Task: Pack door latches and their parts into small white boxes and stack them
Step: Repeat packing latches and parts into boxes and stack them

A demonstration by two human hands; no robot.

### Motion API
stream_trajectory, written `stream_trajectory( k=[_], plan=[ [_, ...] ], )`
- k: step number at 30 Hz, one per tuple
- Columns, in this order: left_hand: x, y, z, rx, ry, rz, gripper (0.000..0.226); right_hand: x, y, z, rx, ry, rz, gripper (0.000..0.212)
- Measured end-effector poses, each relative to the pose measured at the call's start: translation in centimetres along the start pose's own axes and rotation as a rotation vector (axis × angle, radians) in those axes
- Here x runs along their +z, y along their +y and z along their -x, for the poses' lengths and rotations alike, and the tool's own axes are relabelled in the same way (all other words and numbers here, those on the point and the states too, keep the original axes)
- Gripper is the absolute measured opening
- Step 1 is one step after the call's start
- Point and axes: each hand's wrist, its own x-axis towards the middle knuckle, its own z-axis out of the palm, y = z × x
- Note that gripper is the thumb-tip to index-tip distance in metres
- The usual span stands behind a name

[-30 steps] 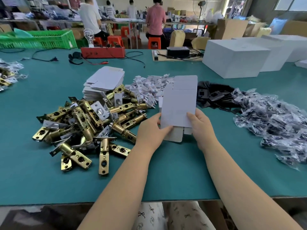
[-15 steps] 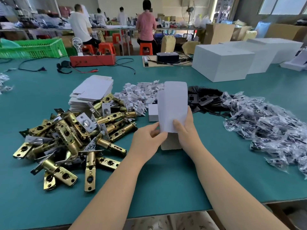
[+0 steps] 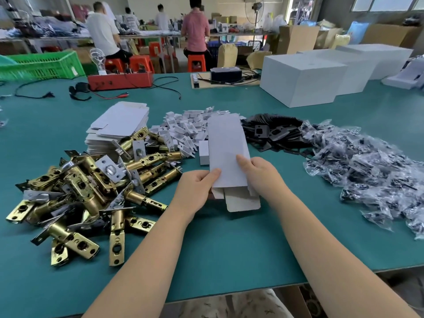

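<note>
Above the green table [image 3: 229,260], just right of the brass latch pile [image 3: 87,187], both hands hold one flat white carton blank [image 3: 227,154]. Left hand [image 3: 195,191] pinches the blank's lower left edge, thumb on the front face. Right hand [image 3: 259,173] grips the lower right edge, thumb pressed on the front, fingers curled behind. Blank stands nearly upright, long axis pointing away from the person.

Change since a second ago: the blank then showed as a wide, partly unfolded panel; it now reads as a narrow sleeve, with the bottom tuck flap [image 3: 243,200] and side flaps hanging free below the hands. Judgement: the carton is being squared up into a tube; bottom not yet closed, nothing loaded.

Supplies, relative to the latch pile: stack of flat blanks [image 3: 119,125] just behind it, touching; heap of small white folded inserts [image 3: 183,127] behind and right; black strike plates [image 3: 273,131] further right, beyond the held blank; bagged small parts [image 3: 371,171] farthest right. One small white box [image 3: 203,152] sits on the table just behind the held blank.

Next step, presumably: tuck bottom flaps, then insert a latch.
</note>
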Motion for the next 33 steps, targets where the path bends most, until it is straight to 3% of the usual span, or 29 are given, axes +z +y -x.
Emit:
stream_trajectory(
  k=[3,5,8,12,18,22,28,33],
  plan=[
    [0.4,0.1,0.3,-0.091,-0.187,0.219,0.028,-0.9,1.2,0.3,0.02,-0.029,-0.276,0.033],
    [0.8,0.3,0.2,-0.15,-0.201,0.28,0.025,-0.8,1.8,0.6,-0.009,-0.018,-0.38,0.025],
    [1.4,0.7,-0.6,-0.22,-0.009,0.292,0.019,-0.1,2.1,0.8,-0.043,-0.007,-0.326,0.023],
    [2.4,0.8,-1.3,-0.182,0.209,0.169,0.04,0.2,1.9,1.1,-0.036,-0.061,-0.293,0.027],
    [2.2,1.6,-1.9,-0.115,0.187,0.071,0.031,0.5,1.8,0.6,0.032,0.02,-0.234,0.039],
    [3.1,1.0,-1.0,-0.063,0.147,-0.032,0.043,0.5,1.8,0.1,-0.018,0.179,-0.075,0.042],
    [3.7,1.0,-0.9,0.025,0.176,-0.089,0.049,0.8,2.0,-0.3,-0.04,0.264,0.076,0.042],
    [3.5,1.1,-1.1,-0.072,0.127,-0.001,0.04,0.7,2.4,-0.1,-0.007,0.268,-0.071,0.022]
  ],
)
